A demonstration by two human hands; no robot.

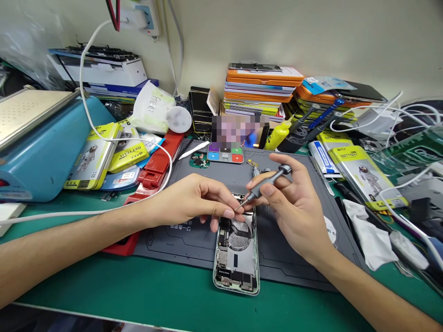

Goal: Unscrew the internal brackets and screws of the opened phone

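My right hand [299,210] grips a small grey precision screwdriver [263,185], its thin shaft slanting down to the left. At the tip of that shaft, the thumb and fingers of my left hand [194,198] are pinched together; whatever lies between them is too small to make out. Directly beneath both hands is an opened smartphone [237,258], its inner parts exposed, with a round coil and a flat dark cable in its upper half. My fingers cover the phone's top left part. It lies upright to me, partly on a grey work mat [287,258].
A phone-like screen [238,131] stands behind a colour-blocked tray [224,154]. Yellow battery boxes [367,177] and a screwdriver holder [299,138] sit right. Left are a red tool [150,177], a blue machine [48,147] and a white cable [83,83] crossing above my left forearm.
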